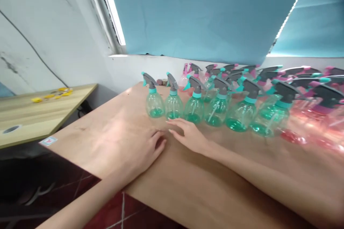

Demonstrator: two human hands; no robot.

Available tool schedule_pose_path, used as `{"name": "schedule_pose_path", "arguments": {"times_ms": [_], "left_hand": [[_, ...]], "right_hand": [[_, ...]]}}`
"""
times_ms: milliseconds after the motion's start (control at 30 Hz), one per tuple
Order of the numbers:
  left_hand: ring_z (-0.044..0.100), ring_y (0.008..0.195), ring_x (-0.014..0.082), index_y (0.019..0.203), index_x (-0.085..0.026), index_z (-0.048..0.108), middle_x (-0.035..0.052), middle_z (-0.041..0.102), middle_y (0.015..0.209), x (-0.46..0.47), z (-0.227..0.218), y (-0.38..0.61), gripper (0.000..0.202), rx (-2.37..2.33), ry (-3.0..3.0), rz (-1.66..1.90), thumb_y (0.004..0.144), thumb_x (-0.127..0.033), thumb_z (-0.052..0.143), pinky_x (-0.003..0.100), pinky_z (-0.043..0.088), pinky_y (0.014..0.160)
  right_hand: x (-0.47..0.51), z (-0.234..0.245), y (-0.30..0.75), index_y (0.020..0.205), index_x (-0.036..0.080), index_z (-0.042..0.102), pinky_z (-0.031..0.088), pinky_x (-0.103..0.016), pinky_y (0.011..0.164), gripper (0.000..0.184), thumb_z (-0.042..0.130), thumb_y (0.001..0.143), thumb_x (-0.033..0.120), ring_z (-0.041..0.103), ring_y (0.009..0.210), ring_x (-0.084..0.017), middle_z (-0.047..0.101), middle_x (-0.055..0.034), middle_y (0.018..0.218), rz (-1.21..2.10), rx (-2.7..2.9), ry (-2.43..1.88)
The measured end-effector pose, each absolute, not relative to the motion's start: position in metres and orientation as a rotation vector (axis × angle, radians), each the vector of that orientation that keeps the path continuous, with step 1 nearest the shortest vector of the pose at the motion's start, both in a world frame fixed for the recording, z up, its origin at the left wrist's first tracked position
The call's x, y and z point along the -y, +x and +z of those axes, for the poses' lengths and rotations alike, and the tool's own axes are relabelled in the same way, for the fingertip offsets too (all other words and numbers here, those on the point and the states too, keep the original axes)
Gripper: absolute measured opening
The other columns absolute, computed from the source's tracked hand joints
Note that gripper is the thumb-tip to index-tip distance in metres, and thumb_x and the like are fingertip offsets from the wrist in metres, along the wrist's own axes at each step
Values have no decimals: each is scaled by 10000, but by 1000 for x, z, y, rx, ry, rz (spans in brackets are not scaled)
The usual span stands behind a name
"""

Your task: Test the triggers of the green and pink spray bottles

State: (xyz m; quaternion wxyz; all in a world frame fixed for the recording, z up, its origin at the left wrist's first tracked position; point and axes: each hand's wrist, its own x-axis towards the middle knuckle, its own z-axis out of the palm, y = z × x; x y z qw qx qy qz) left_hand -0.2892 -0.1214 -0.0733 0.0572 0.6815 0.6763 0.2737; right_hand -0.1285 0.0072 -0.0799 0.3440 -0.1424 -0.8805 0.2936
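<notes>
My left hand (143, 150) is low over the brown tabletop, fingers slightly bent, with a gap between thumb and forefinger and nothing visible in it. Just to its right, my right hand (190, 136) reaches in with fingers stretched out and holds nothing. Its fingertips are close in front of a green spray bottle (174, 106); whether they touch it I cannot tell. Another green spray bottle (155, 103) stands upright at the left end of the row. More clear green bottles with grey and turquoise trigger heads, such as this spray bottle (194, 108), continue rightward.
Pink spray bottles (319, 114) crowd the right and back of the table (88, 139). A lower wooden desk (21, 114) with yellow pieces (57, 94) stands at the left. Behind is a window with a blue blind (199, 14). The table's front edge drops to a red tiled floor (107, 211).
</notes>
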Motion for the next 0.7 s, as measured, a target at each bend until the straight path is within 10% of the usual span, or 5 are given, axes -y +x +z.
{"name": "schedule_pose_path", "arguments": {"times_ms": [133,367,700], "left_hand": [[649,977,264,1099,-172,559,104,633,1087,105,-73,-324,296,-2267,1775,1089,959,-404,439,434,526,854],[409,1321,361,1408,-123,272,232,331,1442,53,-64,-348,817,-2300,1555,1388,811,-547,635,496,410,1022],[484,1273,324,1449,-186,213,169,505,1339,7,-78,-354,855,-2077,1579,1466,795,-475,681,480,368,1058]], "right_hand": [[-13,-76,-158,1123,218,663,524,-368,942,255,533,908,179,669,1040,-183,708,-65,1139,867,2241,-352],[-27,-87,-171,1262,229,603,536,-430,937,391,559,877,180,649,1121,-219,681,-98,1230,1001,2220,-389],[-50,-97,-168,1395,188,486,470,-462,1039,612,659,810,238,620,1177,-235,645,-148,1283,1156,2226,-430]]}}
